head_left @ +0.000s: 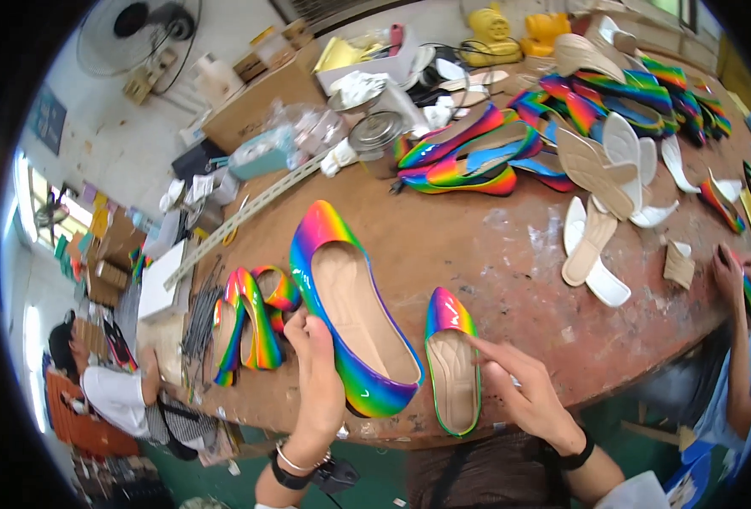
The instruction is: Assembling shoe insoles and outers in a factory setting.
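Note:
A glossy rainbow ballet flat (379, 399) with a beige insole is raised close in front of me, toe pointing away. My left hand (316, 356) is closed on its left side, with some fingers hidden behind it. To its right, a second rainbow flat (452, 310) with a padded beige insole rests near the table's front edge. My right hand (524, 390) is beside that one, index finger stretched out with its tip at the shoe's right rim and nothing gripped. Several rainbow shoes (261, 339) stand just left of my left hand.
A brown work table (511, 263) carries piled rainbow shoes (469, 153) at the back and loose insoles (600, 178) at right. A slotted metal strip (248, 216) lies at left. One person (117, 390) sits at far left; another person's hands (731, 267) hold a rainbow piece at right.

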The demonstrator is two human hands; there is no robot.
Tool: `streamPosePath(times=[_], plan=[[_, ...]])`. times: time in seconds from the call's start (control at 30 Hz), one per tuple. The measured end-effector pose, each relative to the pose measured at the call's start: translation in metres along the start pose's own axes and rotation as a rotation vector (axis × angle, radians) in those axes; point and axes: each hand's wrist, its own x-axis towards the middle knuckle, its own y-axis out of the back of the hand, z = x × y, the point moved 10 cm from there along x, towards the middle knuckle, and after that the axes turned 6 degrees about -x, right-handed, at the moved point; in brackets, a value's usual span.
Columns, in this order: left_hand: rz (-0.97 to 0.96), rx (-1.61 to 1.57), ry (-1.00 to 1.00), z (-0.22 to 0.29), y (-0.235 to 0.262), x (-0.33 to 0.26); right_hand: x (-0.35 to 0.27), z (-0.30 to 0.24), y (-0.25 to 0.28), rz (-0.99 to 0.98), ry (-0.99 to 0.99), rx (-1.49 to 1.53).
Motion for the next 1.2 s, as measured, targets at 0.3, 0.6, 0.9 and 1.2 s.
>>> streamPosePath(times=[0.3, 0.6, 0.9, 1.2], plan=[[-0.024, 0.172, -0.292, 0.057, -0.061, -0.045, 0.08, -0.062, -0.029, -0.152, 0.124, 0.034], [-0.143, 0.154, -0.303, 0.045, -0.086, -0.065, 0.077, -0.055, -0.025, -0.063, 0.198, 0.171], [-0.117, 0.075, -0.296, 0.036, -0.093, -0.088, 0.079, -0.058, -0.017, -0.055, 0.228, 0.252], [0.037, 0.01, -0.239, 0.032, -0.072, -0.082, 0.055, -0.054, -0.033, -0.151, 0.17, 0.184]])
